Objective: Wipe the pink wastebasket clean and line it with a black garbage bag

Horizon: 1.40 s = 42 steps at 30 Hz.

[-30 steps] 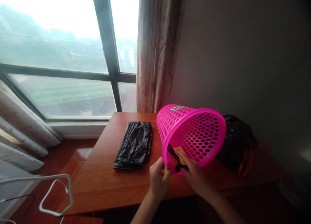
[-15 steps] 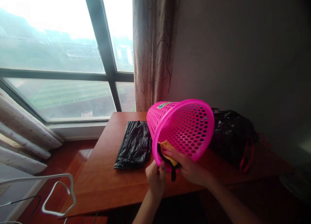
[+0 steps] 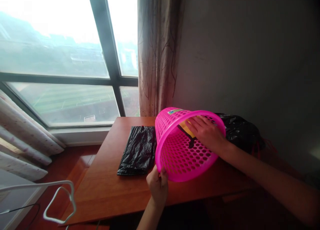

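A pink plastic basket [image 3: 185,173] with round holes lies tilted on its side, its mouth facing me. My left hand [image 3: 157,183] pinches the lower left of its rim. Inside the mouth, my right hand [image 3: 206,133] presses a yellow cloth [image 3: 186,127] with black edging against the upper inner wall. The fingers lie over the cloth, and part of it is hidden behind them and the rim. Just left of the basket, a folded black plastic bag [image 3: 137,151] rests on the wooden table [image 3: 112,186].
A bulky black plastic bag [image 3: 241,130] with red ties sits behind the basket on the right. A white metal frame [image 3: 72,198] stands at the lower left. Beyond the table are a window [image 3: 62,100], a curtain [image 3: 160,57] and a grey wall [image 3: 237,57].
My right hand has moved the cloth from the lower left rim up and right to the upper inner wall. The basket has turned slightly; my left hand still grips its rim.
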Tool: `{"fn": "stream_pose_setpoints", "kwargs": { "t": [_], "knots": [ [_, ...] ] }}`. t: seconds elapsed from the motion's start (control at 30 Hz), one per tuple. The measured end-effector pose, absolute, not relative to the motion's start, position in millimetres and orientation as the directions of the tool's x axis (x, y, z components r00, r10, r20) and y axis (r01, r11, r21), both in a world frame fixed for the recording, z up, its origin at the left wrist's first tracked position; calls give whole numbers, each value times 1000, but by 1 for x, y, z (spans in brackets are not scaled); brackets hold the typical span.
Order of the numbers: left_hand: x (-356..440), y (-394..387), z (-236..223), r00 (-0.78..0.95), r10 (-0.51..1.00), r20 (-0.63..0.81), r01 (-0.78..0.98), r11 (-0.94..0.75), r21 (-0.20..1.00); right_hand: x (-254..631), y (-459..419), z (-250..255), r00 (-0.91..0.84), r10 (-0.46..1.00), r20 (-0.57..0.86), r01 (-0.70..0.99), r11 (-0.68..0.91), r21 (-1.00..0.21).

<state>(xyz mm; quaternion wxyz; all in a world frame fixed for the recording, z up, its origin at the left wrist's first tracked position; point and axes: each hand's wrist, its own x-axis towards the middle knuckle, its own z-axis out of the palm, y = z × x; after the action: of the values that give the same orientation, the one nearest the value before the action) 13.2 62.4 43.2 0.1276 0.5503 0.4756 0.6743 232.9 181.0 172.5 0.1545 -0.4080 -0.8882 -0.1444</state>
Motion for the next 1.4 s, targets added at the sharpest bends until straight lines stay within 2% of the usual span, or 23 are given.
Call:
{"fn": "stream_pose_setpoints", "kwargs": {
  "t": [0.13, 0.2, 0.3, 0.37, 0.43, 0.5, 0.57, 0.6, 0.7, 0.87, 0.97, 1.07, 1.13, 1.2, 1.27, 1.3, 1.4],
  "knots": [
    [13, 62, 44, -401, 693, 599, 341, -494, 800, 235, 167, 129, -536, 738, 411, 809, 587, 1],
    [14, 62, 45, -391, 694, 604, 338, -503, 796, 231, 156, 102, -498, 808, 315, 843, 536, -41],
    [16, 64, 46, -357, 686, 634, 349, -531, 772, 206, 136, 83, -511, 857, 74, 852, 516, -89],
    [16, 65, 45, -312, 677, 667, 370, -560, 741, 179, 124, 89, -570, 822, 20, 793, 556, -251],
    [16, 66, 45, -246, 665, 705, 394, -596, 700, 152, 118, 106, -571, 818, 64, 681, 515, -521],
    [16, 66, 45, -186, 651, 736, 412, -629, 660, 133, 119, 126, -480, 874, 78, 500, 346, -794],
    [16, 65, 46, -150, 639, 755, 420, -650, 633, 127, 127, 144, -346, 935, 79, 195, 154, -968],
    [17, 65, 46, -139, 632, 763, 424, -658, 622, 130, 133, 152, -287, 954, 83, 25, 94, -995],
    [17, 64, 47, -141, 612, 778, 435, -668, 604, 154, 152, 170, -177, 976, 125, -306, 66, -950],
    [17, 65, 47, -145, 608, 780, 447, -663, 600, 204, 172, 173, 139, 985, 97, -532, 157, -832],
    [19, 66, 46, -108, 619, 778, 447, -669, 595, 199, 167, 164, 292, 951, 106, -470, 239, -850],
    [21, 66, 46, -87, 629, 773, 443, -670, 595, 164, 140, 151, 334, 926, 178, -243, 267, -933],
    [20, 66, 46, -97, 638, 764, 442, -660, 607, 141, 117, 137, 160, 944, 288, 56, 282, -958],
    [17, 66, 45, -127, 648, 751, 444, -640, 627, 132, 98, 117, -212, 900, 381, 314, 432, -845],
    [15, 64, 44, -177, 664, 726, 443, -605, 661, 143, 94, 93, -538, 769, 345, 455, 610, -649],
    [14, 64, 44, -202, 672, 712, 439, -588, 679, 156, 98, 81, -625, 722, 298, 513, 667, -541],
    [14, 62, 45, -232, 688, 688, 421, -566, 708, 207, 131, 60, -685, 711, 160, 685, 703, -194]
  ]
}}
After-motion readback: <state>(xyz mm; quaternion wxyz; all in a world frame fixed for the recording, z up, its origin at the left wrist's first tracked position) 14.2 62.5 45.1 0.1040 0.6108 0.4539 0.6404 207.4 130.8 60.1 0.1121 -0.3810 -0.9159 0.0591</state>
